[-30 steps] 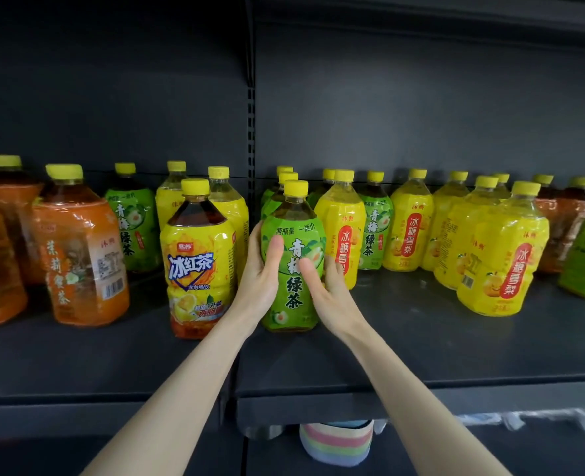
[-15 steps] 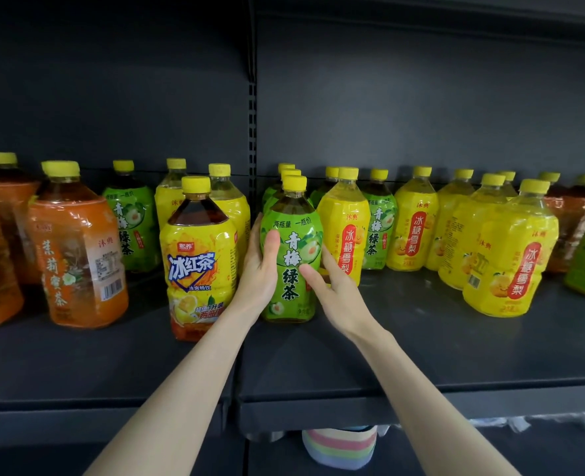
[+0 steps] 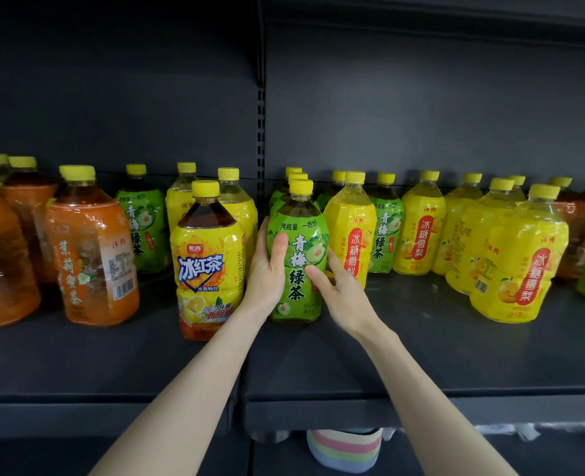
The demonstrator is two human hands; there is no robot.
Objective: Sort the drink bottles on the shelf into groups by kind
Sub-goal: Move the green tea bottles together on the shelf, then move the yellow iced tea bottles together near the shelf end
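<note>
left hand (image 3: 267,269) grasps green-tea bottle (image 3: 298,255) from its left, thumb on label | right hand (image 3: 344,295) grips its right side | bottle upright on shelf (image 3: 387,359) between both palms | iced-tea bottle (image 3: 208,269) against left hand's back | yellow pear bottle (image 3: 351,231) just beyond right fingers

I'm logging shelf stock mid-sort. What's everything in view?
held green-label bottle: one, green, upright at front centre of shelf
other green-label bottles: at least five, green, back rows and far right
yellow pear-label bottles: about eight, yellow, mostly right, two back left
iced-tea bottle: one, yellow label, dark drink, front, left of held bottle
orange-label bottles: at least five, orange, far left and far right
shelf: one, dark grey, under the bottles
striped object: one, pastel stripes, below the shelf
left hand: one, fingers round held bottle's left side
right hand: one, grips its right side
</note>
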